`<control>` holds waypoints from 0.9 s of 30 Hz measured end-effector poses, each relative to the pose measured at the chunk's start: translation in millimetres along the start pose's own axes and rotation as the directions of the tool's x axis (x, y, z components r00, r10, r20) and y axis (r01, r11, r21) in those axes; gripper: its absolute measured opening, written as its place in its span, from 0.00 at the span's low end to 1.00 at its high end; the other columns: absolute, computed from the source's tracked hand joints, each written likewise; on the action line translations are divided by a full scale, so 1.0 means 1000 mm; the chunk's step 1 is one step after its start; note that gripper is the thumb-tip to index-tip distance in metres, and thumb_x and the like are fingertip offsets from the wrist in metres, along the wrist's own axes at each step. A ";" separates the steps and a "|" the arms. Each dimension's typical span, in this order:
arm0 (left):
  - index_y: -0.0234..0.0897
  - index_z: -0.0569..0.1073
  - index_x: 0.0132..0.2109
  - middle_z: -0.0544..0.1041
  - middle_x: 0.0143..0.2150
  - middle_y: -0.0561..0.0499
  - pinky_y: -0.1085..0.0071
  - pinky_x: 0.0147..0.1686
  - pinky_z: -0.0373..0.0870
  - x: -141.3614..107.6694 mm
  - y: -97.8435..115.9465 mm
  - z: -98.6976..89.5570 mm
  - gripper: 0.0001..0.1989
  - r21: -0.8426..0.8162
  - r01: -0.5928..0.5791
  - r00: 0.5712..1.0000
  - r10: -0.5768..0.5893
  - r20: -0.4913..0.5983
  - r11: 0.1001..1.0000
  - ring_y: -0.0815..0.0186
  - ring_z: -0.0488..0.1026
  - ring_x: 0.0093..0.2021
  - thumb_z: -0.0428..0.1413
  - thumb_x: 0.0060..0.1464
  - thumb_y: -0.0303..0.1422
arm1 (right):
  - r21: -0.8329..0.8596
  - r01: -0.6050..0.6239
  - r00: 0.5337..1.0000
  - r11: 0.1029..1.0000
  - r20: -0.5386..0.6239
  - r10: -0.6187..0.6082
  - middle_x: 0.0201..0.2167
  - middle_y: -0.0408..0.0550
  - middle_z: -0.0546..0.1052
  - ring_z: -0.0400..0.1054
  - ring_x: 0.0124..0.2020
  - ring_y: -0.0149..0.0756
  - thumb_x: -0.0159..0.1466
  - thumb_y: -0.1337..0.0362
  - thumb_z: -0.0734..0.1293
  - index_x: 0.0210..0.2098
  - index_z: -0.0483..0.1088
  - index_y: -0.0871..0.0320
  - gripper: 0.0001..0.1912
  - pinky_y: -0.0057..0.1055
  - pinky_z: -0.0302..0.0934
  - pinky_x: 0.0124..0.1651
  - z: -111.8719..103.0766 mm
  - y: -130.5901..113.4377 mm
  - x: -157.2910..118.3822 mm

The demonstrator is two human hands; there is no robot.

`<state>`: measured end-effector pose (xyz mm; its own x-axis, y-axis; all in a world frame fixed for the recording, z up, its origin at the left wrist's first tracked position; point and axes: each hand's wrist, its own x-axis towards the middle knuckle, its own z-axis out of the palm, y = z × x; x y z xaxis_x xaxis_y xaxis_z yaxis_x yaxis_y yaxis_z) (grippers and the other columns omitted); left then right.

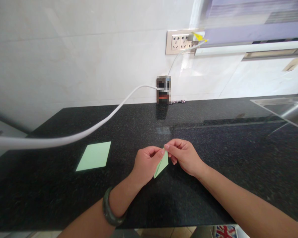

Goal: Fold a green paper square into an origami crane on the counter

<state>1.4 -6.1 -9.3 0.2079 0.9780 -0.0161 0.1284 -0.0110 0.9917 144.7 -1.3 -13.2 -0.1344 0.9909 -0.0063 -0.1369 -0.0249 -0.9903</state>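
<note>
Between my two hands is a folded piece of light green paper (162, 165), held just over the dark countertop. My left hand (146, 163) pinches its upper left side with the thumb on top. At its top corner, my right hand (185, 154) grips the paper between thumb and forefinger. The fingertips hide part of the fold. Off to the left, a flat light green sheet (94, 156) lies on the counter, touched by neither hand.
The black speckled countertop (52, 195) meets a pale tiled wall. A blurred-out upright object (163, 90) leans there, with a beaded string (178, 102) beside it. A white cable (89, 130) crosses the left side. A wall socket (180, 42) and metal sink (293, 110) are farther right.
</note>
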 end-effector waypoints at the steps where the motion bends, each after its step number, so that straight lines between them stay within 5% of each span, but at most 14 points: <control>1: 0.32 0.74 0.28 0.73 0.23 0.50 0.75 0.23 0.61 0.000 0.000 0.001 0.13 -0.020 0.009 1.000 -0.009 0.013 1.000 0.70 0.66 0.23 0.54 0.47 0.40 | -0.013 0.012 1.000 1.000 -0.017 -0.012 0.14 0.37 0.64 0.53 0.12 0.21 0.55 0.58 0.66 0.21 0.65 0.61 0.13 0.21 0.48 0.15 0.000 0.000 0.000; 6: 0.33 0.72 0.39 0.75 0.28 0.48 0.72 0.25 0.66 0.002 0.003 0.004 0.15 -0.267 0.164 0.985 -0.143 0.095 0.950 0.68 0.70 0.24 0.55 0.47 0.39 | -0.041 0.089 0.988 0.995 -0.120 -0.094 0.15 0.39 0.66 0.55 0.13 0.22 0.56 0.57 0.65 0.23 0.65 0.61 0.13 0.21 0.49 0.15 -0.002 0.002 0.000; 11: 0.33 0.69 0.42 0.75 0.31 0.48 0.75 0.22 0.67 0.002 0.003 0.004 0.17 -0.306 0.245 0.969 -0.220 0.112 0.920 0.67 0.73 0.25 0.56 0.47 0.39 | -0.034 0.150 0.972 0.988 -0.177 -0.154 0.16 0.39 0.66 0.56 0.14 0.22 0.55 0.58 0.65 0.24 0.67 0.61 0.11 0.21 0.51 0.16 -0.005 0.002 0.002; 20: 0.34 0.65 0.45 0.75 0.31 0.49 0.76 0.25 0.69 0.004 -0.005 0.003 0.19 -0.392 0.184 0.983 -0.165 0.081 0.902 0.70 0.73 0.25 0.58 0.46 0.34 | -0.110 0.204 0.947 0.973 -0.230 -0.225 0.18 0.40 0.68 0.57 0.15 0.23 0.56 0.59 0.65 0.25 0.68 0.60 0.10 0.23 0.53 0.18 -0.007 0.006 0.002; 27: 0.34 0.64 0.43 0.75 0.28 0.51 0.70 0.30 0.71 0.003 -0.002 0.004 0.17 -0.299 0.093 0.996 -0.090 0.024 0.950 0.68 0.73 0.26 0.57 0.46 0.34 | -0.065 0.149 0.984 0.987 -0.093 -0.155 0.17 0.38 0.66 0.57 0.15 0.23 0.55 0.60 0.66 0.29 0.66 0.59 0.08 0.22 0.54 0.18 -0.003 0.003 0.001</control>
<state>5.8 -4.0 -12.2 0.2183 0.9698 -0.1087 -0.1490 0.1432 0.9784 147.2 0.1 -16.3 -0.0196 0.9908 0.1338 -0.0914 0.1315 -0.9871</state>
